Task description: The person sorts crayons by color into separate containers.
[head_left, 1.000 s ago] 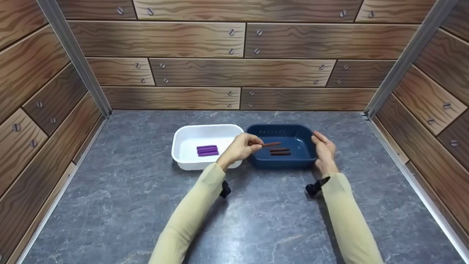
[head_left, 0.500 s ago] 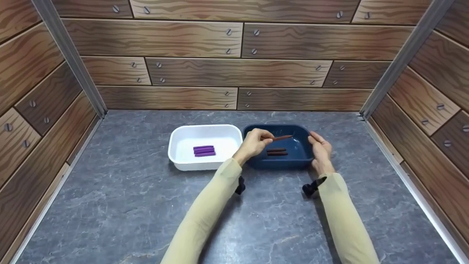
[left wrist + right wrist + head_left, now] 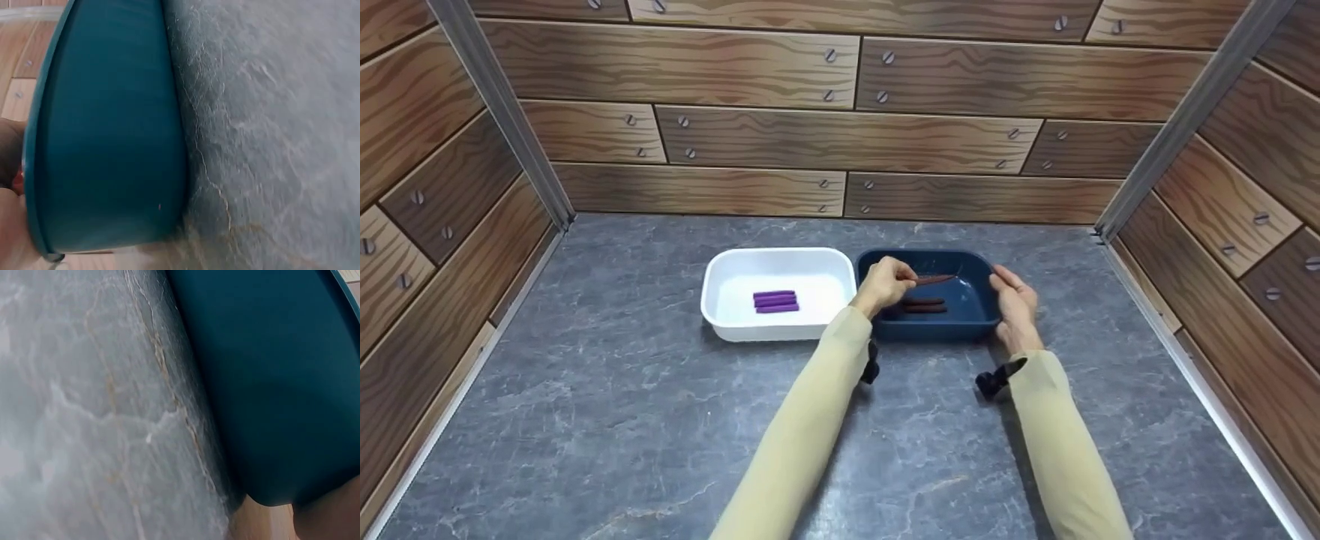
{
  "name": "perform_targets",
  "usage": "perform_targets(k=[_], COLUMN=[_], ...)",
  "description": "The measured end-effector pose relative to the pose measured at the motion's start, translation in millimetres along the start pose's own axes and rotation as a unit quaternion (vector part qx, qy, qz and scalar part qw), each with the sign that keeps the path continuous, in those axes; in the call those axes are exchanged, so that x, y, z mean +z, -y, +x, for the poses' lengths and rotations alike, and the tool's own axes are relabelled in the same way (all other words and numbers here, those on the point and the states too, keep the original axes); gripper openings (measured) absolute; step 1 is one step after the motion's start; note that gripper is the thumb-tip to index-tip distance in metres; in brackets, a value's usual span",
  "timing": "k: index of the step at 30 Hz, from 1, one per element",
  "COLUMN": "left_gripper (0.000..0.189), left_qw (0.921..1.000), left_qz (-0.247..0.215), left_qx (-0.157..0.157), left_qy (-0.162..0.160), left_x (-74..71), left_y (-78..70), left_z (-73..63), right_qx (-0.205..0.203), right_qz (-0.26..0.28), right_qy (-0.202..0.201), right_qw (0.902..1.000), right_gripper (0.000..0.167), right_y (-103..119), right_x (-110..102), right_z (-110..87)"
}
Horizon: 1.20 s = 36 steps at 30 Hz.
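My left hand pinches a brown stick between thumb and fingertips over the dark blue tray. The stick points right and slightly back. Beneath it, several more brown sticks lie side by side on the tray's floor, partly behind the left hand. My right hand holds the tray's right end, fingertips at the rim. In the left wrist view only the tray's outer wall and part of the left fingers show. The right wrist view has the tray's outer wall and part of the right hand.
Left of the blue tray, and close against it, stands a white tray with several purple sticks lying parallel inside. Both rest on a grey marbled tabletop. Wood-patterned panels enclose the back and sides.
The left hand has moved right with the brown stick, from between the trays to over the blue tray, and slightly lower in the last half second. The right hand keeps its place.
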State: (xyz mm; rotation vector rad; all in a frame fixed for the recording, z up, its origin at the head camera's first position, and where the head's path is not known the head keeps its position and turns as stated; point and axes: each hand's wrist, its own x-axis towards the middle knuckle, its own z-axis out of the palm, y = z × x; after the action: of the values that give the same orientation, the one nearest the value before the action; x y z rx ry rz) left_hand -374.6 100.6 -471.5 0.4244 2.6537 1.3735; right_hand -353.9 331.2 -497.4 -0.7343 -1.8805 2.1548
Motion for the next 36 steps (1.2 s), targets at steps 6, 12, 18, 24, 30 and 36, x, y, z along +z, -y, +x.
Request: perform_targets(k=[6,12,18,24,30,36], left_gripper=[0.016,0.026,0.024,0.029,0.036,0.030], left_qw=[0.9971,0.9929,0.9893,0.9905,0.9914,0.9928], left_qz=[0.052,0.086,0.115,0.109,0.089,0.083], left_qx=[-0.056,-0.081,-0.089,-0.079,-0.081,-0.077], left_qy=[0.003,0.014,0.014,0.031,0.052,0.039], left_x=[7.4,10.8,12.3,11.7,13.1,12.0], left_y=[-1.3,-1.1,2.0,3.0,0.3,2.0], left_z=[5.5,10.2,13.2,12.8,12.8,13.1], right_qx=[0.000,-0.011,-0.006,-0.009,-0.011,-0.017], right_qz=[-0.002,0.001,0.003,0.000,-0.001,-0.005], right_qy=[0.000,-0.002,0.000,-0.002,0.000,-0.001], right_qw=[1.0000,0.9999,1.0000,1.0000,0.9999,0.9998], right_gripper=[0.044,0.043,0.043,0.043,0.044,0.045], right_y=[0.8,0.7,-1.0,-1.1,-1.1,-0.6], right_x=[-1.8,-2.4,-0.8,-1.1,-4.0,-2.7], right_z=[1.2,0.5,0.0,-0.3,0.1,-0.9])
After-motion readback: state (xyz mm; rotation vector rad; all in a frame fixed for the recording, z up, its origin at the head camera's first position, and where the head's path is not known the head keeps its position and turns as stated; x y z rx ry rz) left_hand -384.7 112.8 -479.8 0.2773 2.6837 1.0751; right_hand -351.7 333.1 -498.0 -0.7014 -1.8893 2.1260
